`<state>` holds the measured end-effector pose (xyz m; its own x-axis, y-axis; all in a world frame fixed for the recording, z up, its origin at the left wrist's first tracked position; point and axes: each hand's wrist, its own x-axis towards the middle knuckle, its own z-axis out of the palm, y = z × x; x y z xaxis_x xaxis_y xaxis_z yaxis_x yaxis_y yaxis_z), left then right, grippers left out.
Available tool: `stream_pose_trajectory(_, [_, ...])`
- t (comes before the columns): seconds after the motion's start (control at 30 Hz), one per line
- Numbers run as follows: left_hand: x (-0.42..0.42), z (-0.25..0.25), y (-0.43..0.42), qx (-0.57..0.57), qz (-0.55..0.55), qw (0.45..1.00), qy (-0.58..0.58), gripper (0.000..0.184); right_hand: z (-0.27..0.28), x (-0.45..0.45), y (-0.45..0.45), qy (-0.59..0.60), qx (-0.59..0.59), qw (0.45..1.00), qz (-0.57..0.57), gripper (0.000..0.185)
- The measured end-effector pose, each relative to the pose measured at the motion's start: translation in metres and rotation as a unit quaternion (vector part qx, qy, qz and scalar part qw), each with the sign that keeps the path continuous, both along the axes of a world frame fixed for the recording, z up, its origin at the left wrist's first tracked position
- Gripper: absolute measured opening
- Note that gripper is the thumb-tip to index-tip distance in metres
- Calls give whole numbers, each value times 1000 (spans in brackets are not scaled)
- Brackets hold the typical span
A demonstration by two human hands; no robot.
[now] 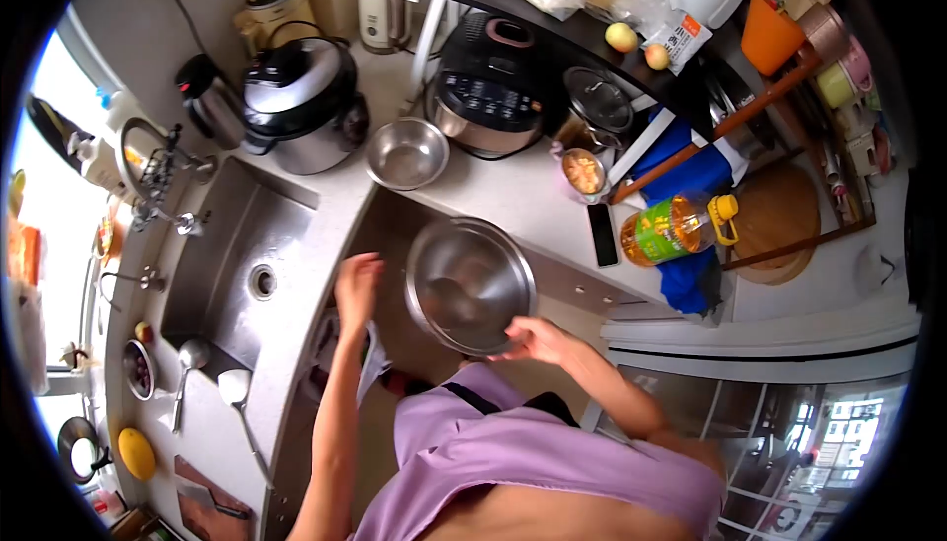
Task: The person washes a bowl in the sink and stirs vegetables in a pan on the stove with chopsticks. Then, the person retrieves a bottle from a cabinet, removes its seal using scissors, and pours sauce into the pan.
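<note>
A large metal bowl [470,285] hangs over the floor in front of my body, its inside facing up. My right hand [536,340] grips its lower right rim between thumb and fingers. My left hand [358,285] is raised to the left of the bowl, apart from it, near the counter edge, with its fingers loosely apart and nothing in them. A smaller metal bowl [407,153] sits on the counter beyond the large one, beside the pressure cooker [301,105].
The sink [237,265] lies at left, with a ladle [192,355] and a white spatula [235,388] below it. On the counter stand a rice cooker [490,87], a small cup of food [583,173], a phone [603,235] and an oil bottle [669,229].
</note>
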<state>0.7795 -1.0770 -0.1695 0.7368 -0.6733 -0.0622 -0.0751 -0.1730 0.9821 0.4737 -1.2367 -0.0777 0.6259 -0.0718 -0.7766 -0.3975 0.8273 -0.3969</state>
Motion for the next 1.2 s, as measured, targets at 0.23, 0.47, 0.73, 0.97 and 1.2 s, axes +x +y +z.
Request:
stream_pose_trajectory(0.23, [-96, -175, -242, -157, 90, 845, 504, 41, 0, -163, -47, 184, -84, 976, -77, 29])
stream_pose_trajectory(0.47, [-105, -143, -204, -118, 210, 843, 482, 22, 7, -130, -74, 218, -16, 976, -16, 20])
stream_pose_trajectory(0.73, [-65, -137, -66, 32, 264, 936, 230, 41, -121, -57, -95, 199, 128, 965, 109, 34])
stream_pose_trajectory(0.97, [-33, -117, -29, 226, 281, 929, -81, 36, -351, 77, -110, 202, 207, 957, -22, 39])
stream_pose_trajectory(1.2, [-25, -116, -26, 206, 275, 934, -98, 36, -510, 170, -152, 212, 79, 935, -275, 34])
